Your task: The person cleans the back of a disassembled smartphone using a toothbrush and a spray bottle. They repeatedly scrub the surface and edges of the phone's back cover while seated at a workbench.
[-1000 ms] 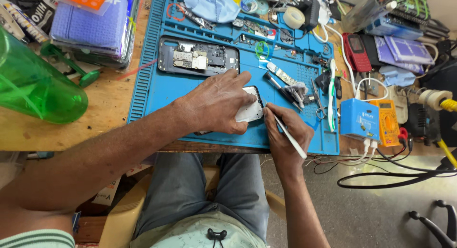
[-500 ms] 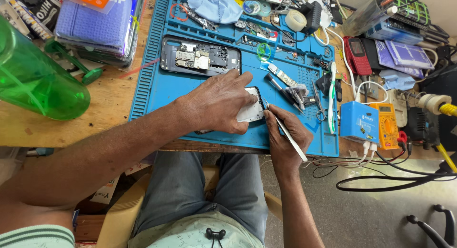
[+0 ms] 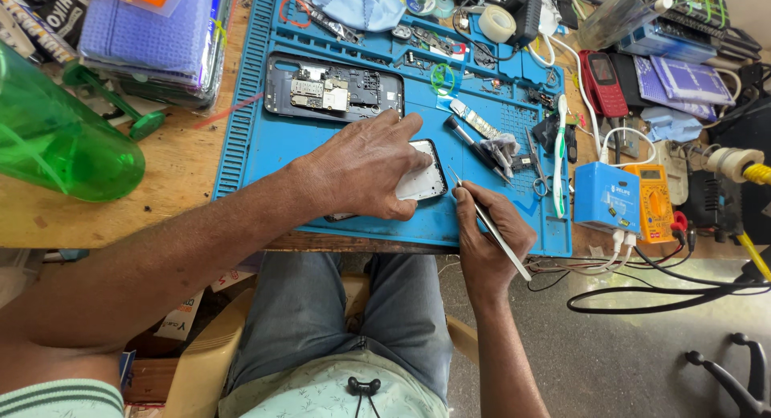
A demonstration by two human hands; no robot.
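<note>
A: Where is the small white-backed phone point(image 3: 422, 179)?
B: On the blue silicone work mat point(image 3: 257, 145), pressed flat under the left hand point(image 3: 361, 173). Its long axis runs away from the person.
A: And the right hand point(image 3: 486, 233)?
B: It pinches thin metal tweezers point(image 3: 490, 223), the tip pointing to the phone's right edge.

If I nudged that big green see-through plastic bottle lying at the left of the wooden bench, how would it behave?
The green translucent plastic bottle lies on its side with rounded walls, so a nudge would probably set it rolling. It looks thin-walled and seemingly empty, so likely light for its bulk. It sits near the wooden bench front edge, so it might roll off.
</note>
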